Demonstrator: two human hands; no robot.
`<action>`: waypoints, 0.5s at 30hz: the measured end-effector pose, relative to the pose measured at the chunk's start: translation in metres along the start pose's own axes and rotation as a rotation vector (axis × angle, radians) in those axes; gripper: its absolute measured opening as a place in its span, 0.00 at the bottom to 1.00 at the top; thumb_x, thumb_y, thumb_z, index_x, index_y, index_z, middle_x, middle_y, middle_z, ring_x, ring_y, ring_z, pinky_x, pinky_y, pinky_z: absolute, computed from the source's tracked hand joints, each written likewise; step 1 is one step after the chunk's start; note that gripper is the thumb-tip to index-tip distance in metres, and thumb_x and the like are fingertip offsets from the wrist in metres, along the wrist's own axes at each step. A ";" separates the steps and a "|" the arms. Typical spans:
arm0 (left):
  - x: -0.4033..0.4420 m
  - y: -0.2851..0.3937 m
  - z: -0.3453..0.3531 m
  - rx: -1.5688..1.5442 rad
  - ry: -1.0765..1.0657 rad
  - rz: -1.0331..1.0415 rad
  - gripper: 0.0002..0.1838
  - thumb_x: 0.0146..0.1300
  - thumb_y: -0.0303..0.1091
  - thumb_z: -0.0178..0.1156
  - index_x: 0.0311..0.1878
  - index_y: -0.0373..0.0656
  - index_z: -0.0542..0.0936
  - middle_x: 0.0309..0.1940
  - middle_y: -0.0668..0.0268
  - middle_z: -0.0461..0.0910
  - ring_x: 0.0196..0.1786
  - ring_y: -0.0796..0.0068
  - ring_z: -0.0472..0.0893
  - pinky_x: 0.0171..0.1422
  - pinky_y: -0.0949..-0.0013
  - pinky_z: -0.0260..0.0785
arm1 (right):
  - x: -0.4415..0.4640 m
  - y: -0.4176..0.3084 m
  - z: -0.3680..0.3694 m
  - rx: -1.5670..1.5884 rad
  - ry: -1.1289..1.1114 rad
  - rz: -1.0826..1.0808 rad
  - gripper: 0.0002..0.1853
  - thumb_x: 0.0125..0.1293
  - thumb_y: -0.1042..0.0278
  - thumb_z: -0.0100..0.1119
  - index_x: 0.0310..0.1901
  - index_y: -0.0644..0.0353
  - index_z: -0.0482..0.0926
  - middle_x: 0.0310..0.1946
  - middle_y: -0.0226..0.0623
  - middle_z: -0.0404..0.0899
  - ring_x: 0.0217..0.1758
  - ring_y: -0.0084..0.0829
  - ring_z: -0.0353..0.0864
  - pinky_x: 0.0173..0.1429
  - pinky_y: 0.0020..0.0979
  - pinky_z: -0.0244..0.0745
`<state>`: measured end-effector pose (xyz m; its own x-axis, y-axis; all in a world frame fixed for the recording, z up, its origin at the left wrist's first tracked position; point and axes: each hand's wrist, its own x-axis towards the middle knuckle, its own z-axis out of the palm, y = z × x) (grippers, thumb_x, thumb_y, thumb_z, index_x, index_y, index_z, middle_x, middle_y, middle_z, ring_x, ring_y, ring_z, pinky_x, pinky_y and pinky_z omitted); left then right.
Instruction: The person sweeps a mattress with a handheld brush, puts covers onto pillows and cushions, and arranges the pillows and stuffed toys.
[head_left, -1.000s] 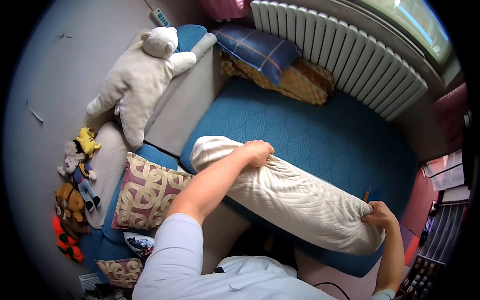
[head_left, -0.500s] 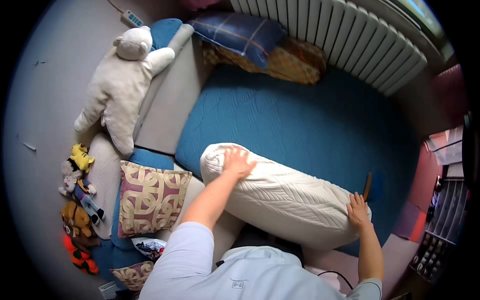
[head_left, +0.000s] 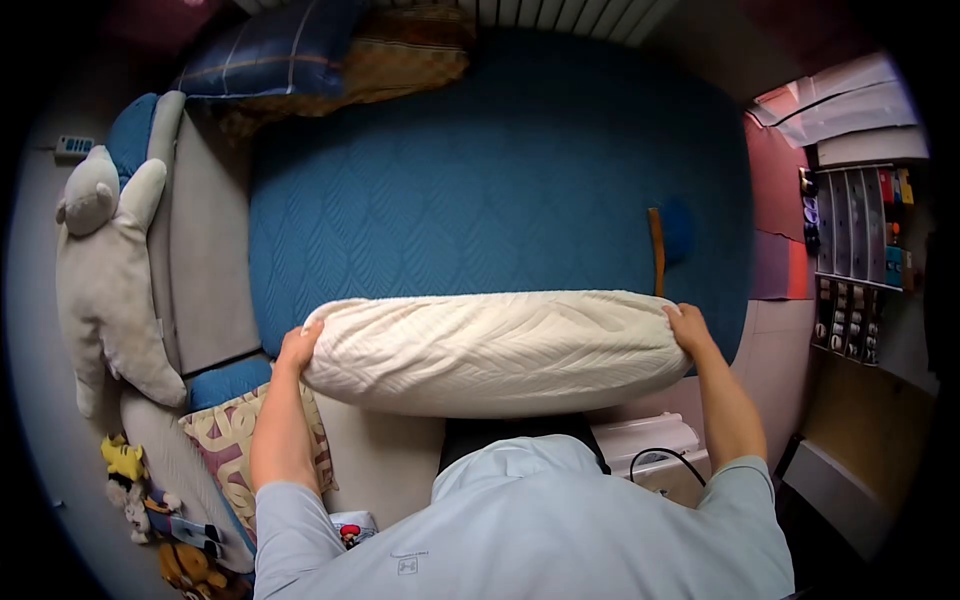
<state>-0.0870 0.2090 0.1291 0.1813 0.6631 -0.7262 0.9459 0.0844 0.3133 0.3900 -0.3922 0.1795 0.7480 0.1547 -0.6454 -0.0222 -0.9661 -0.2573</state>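
A thick sofa cushion (head_left: pixel 500 350) in a cream quilted cover lies crosswise in front of my body, along the near edge of the blue-covered seat (head_left: pixel 450 200). My left hand (head_left: pixel 299 346) grips its left end, fingers curled on the cover. At the opposite end my right hand (head_left: pixel 690 330) holds the upper right corner, its thumb side on top. The undersides of both grips are hidden. Just beyond the right corner, a brush with a wooden handle (head_left: pixel 656 250) and blue head rests on the blue cover.
A white plush bear (head_left: pixel 110 280) lies over the grey backrest at left. Below it are a patterned pillow (head_left: pixel 215 440) and several small plush toys (head_left: pixel 123 457). A plaid pillow (head_left: pixel 275 55) sits at the back left. Shelves with small items (head_left: pixel 855 225) stand at right.
The cushion has turned from slanting to nearly level across my front. My left hand has gone from flat on its top to its left end; my right hand now grips the corner. The view has swung right.
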 end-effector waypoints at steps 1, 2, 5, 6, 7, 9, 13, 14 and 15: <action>-0.010 -0.002 0.000 0.031 0.015 0.033 0.32 0.62 0.56 0.60 0.55 0.34 0.81 0.52 0.48 0.81 0.56 0.58 0.80 0.59 0.59 0.70 | -0.010 -0.005 0.000 -0.022 -0.018 0.020 0.26 0.65 0.49 0.57 0.42 0.72 0.82 0.40 0.61 0.82 0.47 0.55 0.81 0.52 0.44 0.73; -0.023 -0.003 -0.002 0.062 0.032 0.070 0.31 0.63 0.56 0.60 0.53 0.33 0.81 0.51 0.49 0.82 0.54 0.60 0.81 0.58 0.60 0.70 | -0.019 0.009 0.004 -0.025 0.036 -0.029 0.25 0.65 0.49 0.57 0.39 0.72 0.82 0.35 0.58 0.83 0.40 0.51 0.83 0.48 0.44 0.73; -0.086 0.003 -0.039 -0.150 0.051 0.065 0.27 0.68 0.51 0.57 0.49 0.31 0.82 0.46 0.55 0.84 0.46 0.69 0.82 0.51 0.64 0.72 | -0.069 0.002 -0.041 0.269 0.061 -0.025 0.26 0.68 0.50 0.55 0.33 0.72 0.81 0.25 0.41 0.82 0.31 0.28 0.78 0.39 0.34 0.71; -0.110 0.009 -0.057 -0.203 0.027 0.064 0.25 0.70 0.49 0.56 0.49 0.31 0.82 0.45 0.57 0.84 0.45 0.72 0.81 0.50 0.65 0.73 | -0.072 0.016 -0.055 0.341 0.096 -0.085 0.25 0.70 0.52 0.55 0.31 0.72 0.81 0.24 0.36 0.81 0.30 0.23 0.75 0.37 0.32 0.70; -0.131 0.017 -0.073 -0.289 0.000 0.100 0.25 0.71 0.48 0.55 0.50 0.31 0.82 0.45 0.57 0.84 0.44 0.72 0.81 0.49 0.66 0.73 | -0.080 0.016 -0.070 0.425 0.089 -0.102 0.24 0.70 0.53 0.55 0.31 0.70 0.82 0.24 0.35 0.81 0.30 0.22 0.75 0.36 0.31 0.70; -0.146 0.023 -0.073 -0.405 -0.034 0.191 0.24 0.72 0.47 0.54 0.51 0.31 0.81 0.44 0.59 0.84 0.44 0.72 0.81 0.49 0.67 0.73 | -0.099 0.004 -0.100 0.487 0.118 -0.135 0.20 0.71 0.55 0.55 0.31 0.66 0.83 0.24 0.32 0.81 0.30 0.19 0.74 0.35 0.28 0.70; -0.099 -0.045 -0.017 0.032 0.104 0.359 0.25 0.72 0.50 0.52 0.57 0.37 0.76 0.49 0.59 0.81 0.52 0.69 0.78 0.57 0.65 0.70 | -0.048 0.062 -0.037 0.279 0.202 -0.152 0.19 0.70 0.54 0.54 0.42 0.65 0.82 0.38 0.39 0.84 0.40 0.30 0.79 0.45 0.33 0.73; -0.092 -0.049 0.007 0.217 0.197 0.298 0.26 0.72 0.51 0.52 0.59 0.38 0.74 0.51 0.59 0.80 0.55 0.67 0.77 0.59 0.64 0.69 | -0.045 0.060 -0.013 0.220 0.221 -0.132 0.20 0.70 0.54 0.53 0.46 0.65 0.81 0.43 0.43 0.84 0.45 0.35 0.81 0.50 0.34 0.74; -0.079 -0.046 0.015 -0.045 0.100 0.291 0.27 0.72 0.53 0.52 0.60 0.39 0.73 0.52 0.58 0.79 0.56 0.66 0.77 0.59 0.64 0.69 | -0.042 0.052 -0.014 0.276 0.264 -0.141 0.20 0.70 0.54 0.53 0.48 0.65 0.81 0.44 0.43 0.84 0.47 0.35 0.81 0.53 0.34 0.73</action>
<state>-0.1406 0.1420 0.1632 0.4131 0.7341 -0.5389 0.8450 -0.0885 0.5273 0.3663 -0.4518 0.2030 0.9003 0.1887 -0.3923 -0.0573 -0.8419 -0.5366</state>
